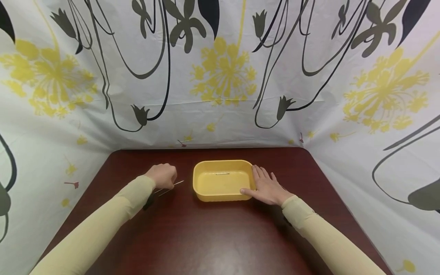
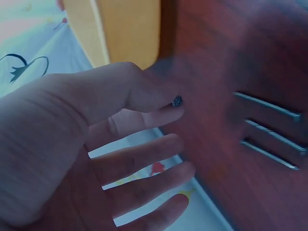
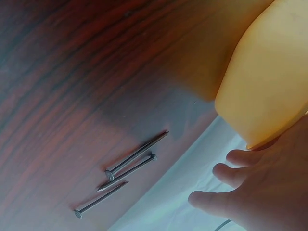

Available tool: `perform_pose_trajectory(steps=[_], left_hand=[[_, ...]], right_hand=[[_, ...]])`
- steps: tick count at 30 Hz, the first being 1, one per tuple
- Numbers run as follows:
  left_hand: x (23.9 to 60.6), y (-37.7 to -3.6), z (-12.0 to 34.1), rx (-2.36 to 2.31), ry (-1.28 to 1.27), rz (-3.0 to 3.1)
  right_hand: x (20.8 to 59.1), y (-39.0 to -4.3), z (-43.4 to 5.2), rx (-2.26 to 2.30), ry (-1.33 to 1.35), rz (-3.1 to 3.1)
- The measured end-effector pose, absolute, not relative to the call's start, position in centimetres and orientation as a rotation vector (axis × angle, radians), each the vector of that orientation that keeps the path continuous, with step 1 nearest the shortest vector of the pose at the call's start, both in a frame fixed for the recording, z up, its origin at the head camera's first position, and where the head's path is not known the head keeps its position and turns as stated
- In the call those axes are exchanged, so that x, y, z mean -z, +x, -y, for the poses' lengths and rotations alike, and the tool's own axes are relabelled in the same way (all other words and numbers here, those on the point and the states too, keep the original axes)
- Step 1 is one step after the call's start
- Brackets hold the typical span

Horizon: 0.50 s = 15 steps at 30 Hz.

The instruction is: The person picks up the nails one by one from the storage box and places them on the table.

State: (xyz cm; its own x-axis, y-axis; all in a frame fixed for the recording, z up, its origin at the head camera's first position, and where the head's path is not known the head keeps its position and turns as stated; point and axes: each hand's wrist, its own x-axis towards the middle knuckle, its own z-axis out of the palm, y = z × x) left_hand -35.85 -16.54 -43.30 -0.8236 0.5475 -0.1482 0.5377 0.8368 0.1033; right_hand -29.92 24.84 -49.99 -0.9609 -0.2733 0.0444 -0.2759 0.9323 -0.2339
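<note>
**Left hand pinches a nail beside the yellow tray; right hand rests open against it**

The left hand's fingers (image 2: 144, 120) are curled, thumb and forefinger pinching a nail (image 2: 177, 101) whose dark round head shows just past the fingertip in the left wrist view. The remaining fingers of the left hand (image 1: 162, 175) hang loosely spread below the pinch, holding nothing. From the head camera a thin metal shaft pokes out from under this hand toward the tray. Just beyond the fingertips, three more nails (image 2: 269, 130) lie loose and roughly parallel on the dark red worktop (image 1: 206, 236), apart from the hand.

The right hand's fingers (image 1: 261, 173) are straight and relaxed, lying flat along the near side wall of the yellow tray (image 1: 203, 191), with the thumb touching its front corner. The right hand (image 1: 267, 187) grips nothing; it only rests against the tray. In the right wrist view the fingertips (image 3: 231, 173) sit under the tray's rounded rim, and three nails (image 3: 125, 175) lie on the worktop a little way off.

The tray stands between the two hands, nearer the right one. Inside it, toward the far wall, lies one nail (image 1: 222, 173).

Past the worktop on all sides hangs a white cloth (image 1: 220, 76) printed with yellow flowers and dark stems.
</note>
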Motion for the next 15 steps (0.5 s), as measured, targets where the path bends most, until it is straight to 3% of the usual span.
perform_pose_trajectory(steps=[15], left_hand=[[46.9,-34.6,18.8,-0.073,0.753,-2.857]], right_hand=[[50.0,-29.9,-24.8,-0.369,0.437,3.073]])
